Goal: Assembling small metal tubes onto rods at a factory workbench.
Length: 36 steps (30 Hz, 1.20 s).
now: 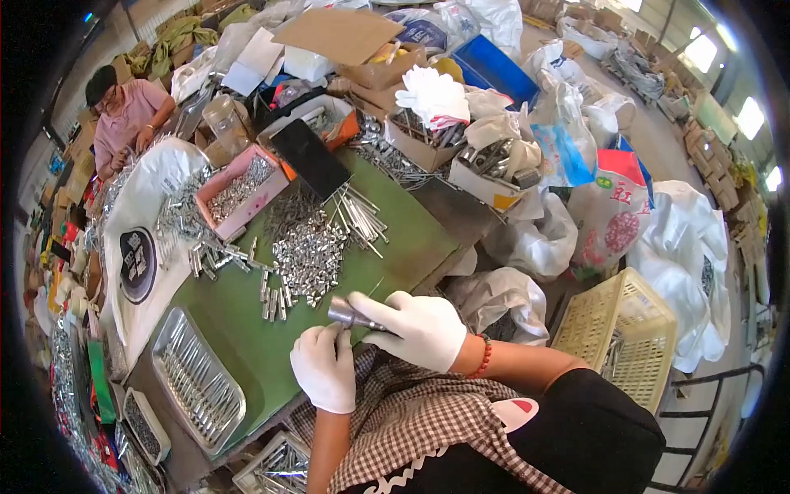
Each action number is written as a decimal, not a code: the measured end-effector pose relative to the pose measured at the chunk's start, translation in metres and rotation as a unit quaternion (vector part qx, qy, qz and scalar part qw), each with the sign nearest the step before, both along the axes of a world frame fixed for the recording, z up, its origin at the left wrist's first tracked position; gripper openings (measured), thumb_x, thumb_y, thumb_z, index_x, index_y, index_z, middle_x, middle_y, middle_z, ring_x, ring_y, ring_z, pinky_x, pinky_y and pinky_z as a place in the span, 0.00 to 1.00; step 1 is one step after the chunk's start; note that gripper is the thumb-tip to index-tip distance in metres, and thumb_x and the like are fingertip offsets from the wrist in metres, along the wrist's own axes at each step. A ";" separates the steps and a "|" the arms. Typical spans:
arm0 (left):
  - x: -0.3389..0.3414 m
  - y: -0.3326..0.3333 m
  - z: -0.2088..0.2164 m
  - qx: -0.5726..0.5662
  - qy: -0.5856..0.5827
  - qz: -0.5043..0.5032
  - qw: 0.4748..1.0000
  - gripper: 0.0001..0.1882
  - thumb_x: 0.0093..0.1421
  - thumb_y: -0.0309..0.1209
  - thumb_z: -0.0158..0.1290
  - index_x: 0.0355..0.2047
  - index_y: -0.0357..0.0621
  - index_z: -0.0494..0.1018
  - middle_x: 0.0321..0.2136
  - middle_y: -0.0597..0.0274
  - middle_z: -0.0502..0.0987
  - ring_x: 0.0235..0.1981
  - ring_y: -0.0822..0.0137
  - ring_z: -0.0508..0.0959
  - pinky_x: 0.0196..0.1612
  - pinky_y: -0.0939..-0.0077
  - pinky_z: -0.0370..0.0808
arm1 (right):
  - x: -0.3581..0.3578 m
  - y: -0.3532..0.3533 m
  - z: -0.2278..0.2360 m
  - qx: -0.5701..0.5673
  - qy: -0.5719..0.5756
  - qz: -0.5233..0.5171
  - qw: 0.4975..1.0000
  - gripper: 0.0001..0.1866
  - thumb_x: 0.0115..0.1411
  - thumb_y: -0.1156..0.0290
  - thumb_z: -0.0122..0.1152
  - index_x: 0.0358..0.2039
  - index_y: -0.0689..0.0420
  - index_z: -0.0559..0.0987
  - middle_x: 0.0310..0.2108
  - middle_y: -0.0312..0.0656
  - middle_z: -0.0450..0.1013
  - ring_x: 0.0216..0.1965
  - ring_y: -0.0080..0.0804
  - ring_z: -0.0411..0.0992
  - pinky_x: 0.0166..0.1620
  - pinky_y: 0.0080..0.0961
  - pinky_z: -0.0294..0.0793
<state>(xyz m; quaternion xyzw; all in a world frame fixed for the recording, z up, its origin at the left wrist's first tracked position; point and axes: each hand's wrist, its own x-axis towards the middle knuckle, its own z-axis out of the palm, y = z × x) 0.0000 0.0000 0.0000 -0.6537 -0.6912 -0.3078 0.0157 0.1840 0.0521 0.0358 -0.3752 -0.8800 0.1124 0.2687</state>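
Metal tube [344, 313] juts left from right hand's [420, 328] closed grip; left hand [323, 366] pinches its end.

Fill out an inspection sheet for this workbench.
Surface: green table, mostly covered.
Job's things: small metal tube held between right hand and left hand; pile of metal pieces ahead; metal tray of finished pieces at left.
Clutter: pink box of parts, cardboard boxes, white bags, yellow crate.
Grip: both hands gloved, closed on the tube.
Cables: nothing seen.
Surroundings: another person works at far left.
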 end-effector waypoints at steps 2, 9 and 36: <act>0.000 -0.005 0.000 0.028 0.020 0.006 0.999 0.07 0.54 0.29 0.62 0.33 0.42 0.79 0.31 0.55 0.77 0.34 0.49 0.76 0.40 0.56 0.71 | -0.002 -0.008 0.000 -0.049 -0.047 -0.010 0.998 0.34 0.57 0.53 0.69 0.64 0.41 0.71 0.22 0.42 0.71 0.19 0.41 0.74 0.22 0.35 0.71; -0.004 -0.012 -0.007 0.036 0.025 0.015 0.999 0.07 0.53 0.28 0.62 0.33 0.42 0.79 0.32 0.54 0.77 0.36 0.49 0.77 0.40 0.55 0.72 | -0.003 -0.012 -0.014 -0.029 0.067 -0.002 0.997 0.33 0.57 0.54 0.68 0.64 0.42 0.72 0.18 0.41 0.70 0.18 0.43 0.73 0.22 0.36 0.72; 0.001 0.008 0.020 -0.068 0.092 -0.012 0.993 0.07 0.57 0.34 0.54 0.25 0.46 0.78 0.26 0.56 0.78 0.31 0.55 0.81 0.34 0.58 0.78 | -0.017 0.213 -0.015 0.015 -0.190 -0.143 0.971 0.20 0.61 0.55 0.57 0.45 0.56 0.80 0.45 0.55 0.76 0.50 0.57 0.73 0.53 0.46 0.73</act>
